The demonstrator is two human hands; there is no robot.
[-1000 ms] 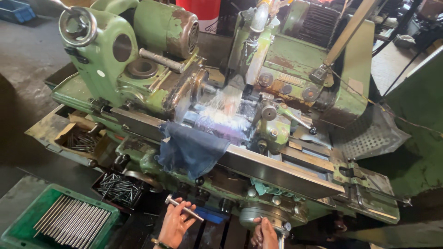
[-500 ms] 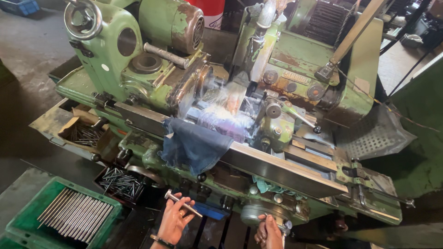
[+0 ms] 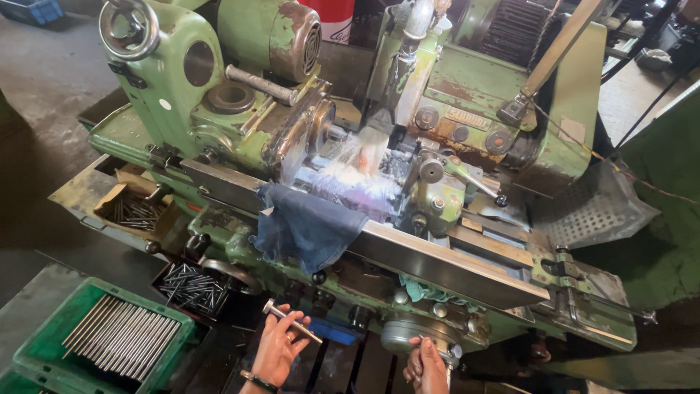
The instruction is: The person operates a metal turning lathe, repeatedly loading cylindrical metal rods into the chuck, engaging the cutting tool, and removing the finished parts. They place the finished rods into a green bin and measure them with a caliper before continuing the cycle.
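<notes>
The green grinding machine (image 3: 306, 146) fills the view, and everything else can be placed from it. Just in front of its lower edge, left of centre, the left hand (image 3: 277, 349) is closed around a short metal pin (image 3: 292, 321) with a wider head at its upper left end; the pin lies slanted across the fingers, head toward the machine. To the right of that hand, at the round grey handwheel (image 3: 412, 332) under the machine's front, the right hand (image 3: 426, 365) is wrapped on the wheel's lower rim — the grip looks firm, though the fingertips are partly hidden. A dark blue rag (image 3: 310, 226) hangs over the front rail at the machine's middle, and just above it coolant is streaming over the work zone (image 3: 357, 168). Left of the machine's base stand a green crate of long rods (image 3: 120, 335) and a dark tray of small pins (image 3: 191, 286). To do this well, I judge the wheel should be turned slowly and evenly with the right hand while the eyes stay on the wet contact point — a jerky feed would bite too deep. The pin in the left hand is best kept low and away from the rag and the spinning parts until the table is settled.
</notes>
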